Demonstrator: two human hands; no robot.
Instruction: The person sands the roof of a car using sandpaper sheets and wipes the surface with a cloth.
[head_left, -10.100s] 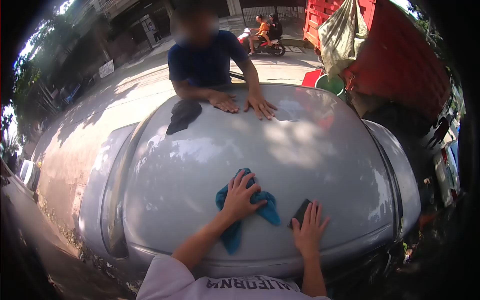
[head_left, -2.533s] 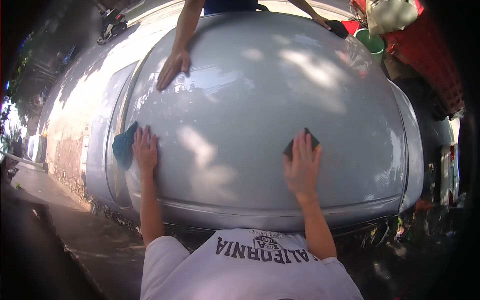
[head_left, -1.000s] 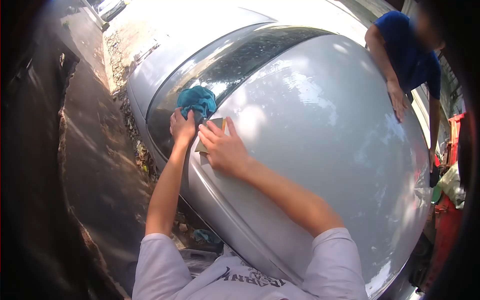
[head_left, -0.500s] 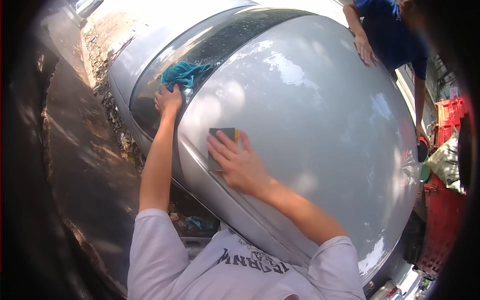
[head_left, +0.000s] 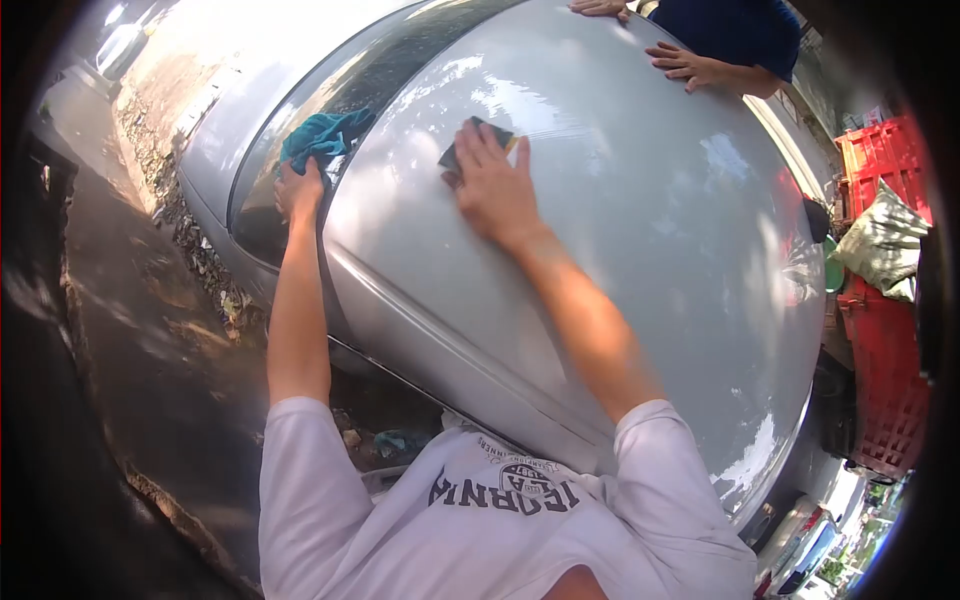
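My left hand (head_left: pixel 298 190) grips a bunched teal cloth (head_left: pixel 320 138) against the dark car window (head_left: pixel 258 205). On the silver car roof (head_left: pixel 620 250), my right hand (head_left: pixel 495 195) presses down a dark scrub sponge (head_left: pixel 451 155) with a bit of yellow at its edge. Fingers and palm cover most of the sponge. The roof is glossy, with bright reflections and leaf shadows across it.
Across the roof, another person in a dark blue shirt (head_left: pixel 725 32) has both hands (head_left: pixel 690 66) on the metal. Red crates (head_left: pixel 885 165) and a pale sack (head_left: pixel 885 238) stand to the right. Dirt and rubble (head_left: pixel 195 240) line the ground at left.
My right hand has slid the sponge up and away across the roof. My left hand stays on the cloth at the window. The other person's lowered hand has come up onto the roof.
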